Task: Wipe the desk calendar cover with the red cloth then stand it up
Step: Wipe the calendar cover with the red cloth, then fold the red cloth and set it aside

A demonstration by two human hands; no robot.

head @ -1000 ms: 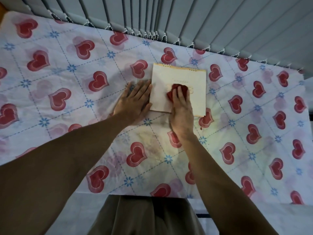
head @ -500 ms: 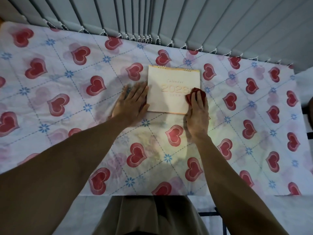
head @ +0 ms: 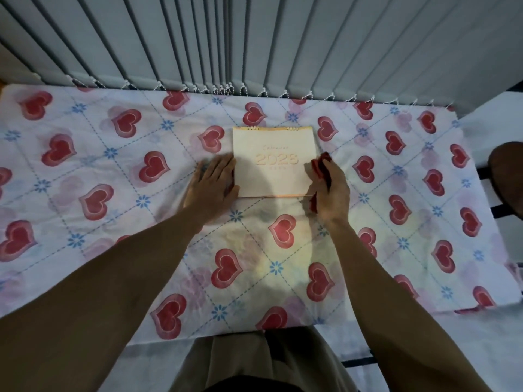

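Calendar [head: 273, 162] lies flat on the heart-print cloth-covered table [head: 113, 193], cover up, spiral binding at its far edge, near the blinds [head: 254, 38]. Left hand [head: 210, 188] is flat and spread wide, palm down on the table, fingertips touching the calendar's left edge. Right hand [head: 329, 190] sits at the calendar's right edge, fingers curled around the bunched red cloth [head: 321, 165]; cloth touches the calendar's right side, mostly off the cover. Cover is unobstructed. Dark round object [head: 508, 176] sits well right of the calendar, off the table; can't tell what it is.
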